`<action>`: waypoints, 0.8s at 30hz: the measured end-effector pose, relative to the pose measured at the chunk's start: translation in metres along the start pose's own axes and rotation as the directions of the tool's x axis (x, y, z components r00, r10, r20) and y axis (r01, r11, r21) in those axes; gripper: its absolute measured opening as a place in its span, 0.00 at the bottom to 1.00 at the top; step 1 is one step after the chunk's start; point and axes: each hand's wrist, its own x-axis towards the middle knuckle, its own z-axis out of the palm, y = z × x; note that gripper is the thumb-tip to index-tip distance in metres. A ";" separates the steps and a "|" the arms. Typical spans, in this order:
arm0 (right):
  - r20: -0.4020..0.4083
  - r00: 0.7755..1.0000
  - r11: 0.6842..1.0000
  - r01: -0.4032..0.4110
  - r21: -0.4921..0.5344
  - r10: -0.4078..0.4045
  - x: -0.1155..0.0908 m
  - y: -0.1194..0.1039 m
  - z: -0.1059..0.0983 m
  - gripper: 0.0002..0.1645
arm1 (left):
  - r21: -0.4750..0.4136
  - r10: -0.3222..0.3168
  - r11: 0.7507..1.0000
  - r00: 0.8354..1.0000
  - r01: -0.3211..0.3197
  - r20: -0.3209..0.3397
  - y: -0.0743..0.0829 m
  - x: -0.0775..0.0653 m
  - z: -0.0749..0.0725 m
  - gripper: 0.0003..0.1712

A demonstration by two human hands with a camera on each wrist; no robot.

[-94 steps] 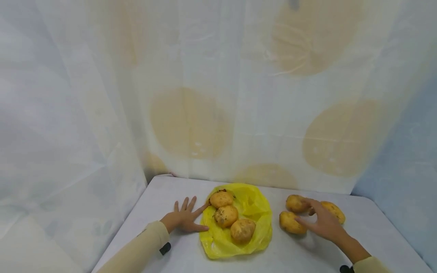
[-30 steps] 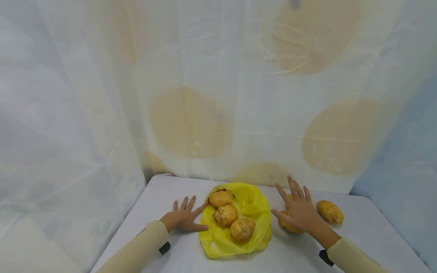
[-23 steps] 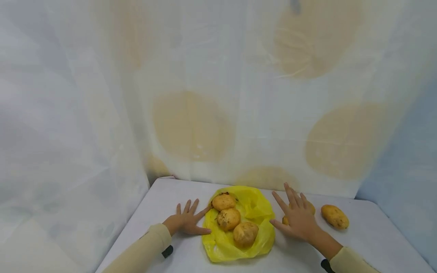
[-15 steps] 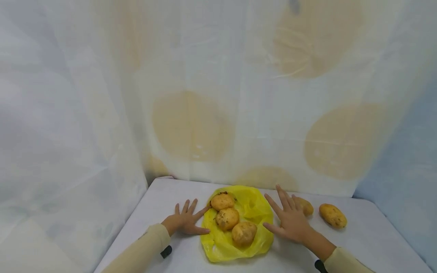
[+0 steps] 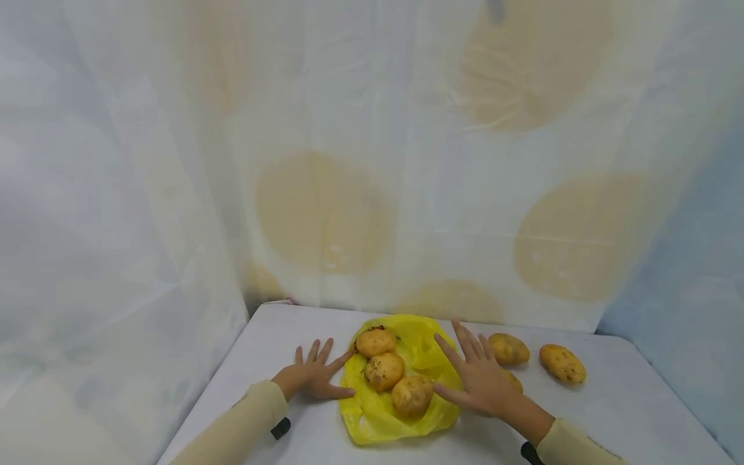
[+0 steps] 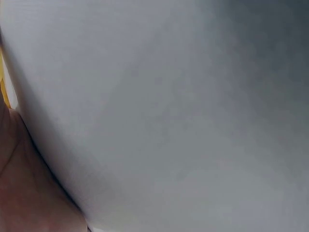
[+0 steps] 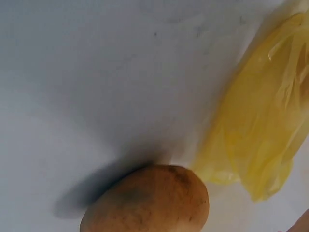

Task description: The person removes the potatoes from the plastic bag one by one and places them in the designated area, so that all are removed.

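Note:
In the head view a yellow plastic bag lies spread on the table, bearing three potatoes: a back one, a middle one and a front one. My left hand rests flat with fingers spread, thumb and index tip at the bag's left edge. Over the bag's right edge is my right hand, fingers splayed, holding nothing. Behind it, one loose potato is partly hidden. The right wrist view shows a potato beside the bag.
Two more loose potatoes, one nearer the bag and one farther right, lie on the white table. A pale curtain with tan circles hangs right behind the table, with more sheeting at both sides.
My right hand, earlier bent around the loose potatoes, has spread its fingers and moved left to the bag's edge, uncovering potatoes. My left hand, the bag and its potatoes stay put.

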 end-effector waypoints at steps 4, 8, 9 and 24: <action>-0.009 1.000 1.000 0.020 0.016 -0.019 0.002 -0.007 0.005 0.53 | -0.001 0.000 1.000 1.000 0.000 -0.009 -0.001 0.000 0.001 0.58; 0.009 1.000 0.999 0.016 0.040 -0.016 0.005 -0.012 0.007 0.53 | -0.016 0.005 1.000 1.000 -0.005 -0.003 -0.001 -0.001 0.001 0.58; 0.014 1.000 0.999 0.017 0.048 -0.017 0.005 -0.013 0.008 0.53 | -0.020 0.006 1.000 1.000 -0.006 -0.002 -0.001 -0.001 0.001 0.59; 0.073 0.996 0.993 0.047 0.105 -0.055 0.006 -0.029 0.023 0.53 | -0.023 -0.002 1.000 1.000 0.003 0.012 -0.004 0.003 0.004 0.60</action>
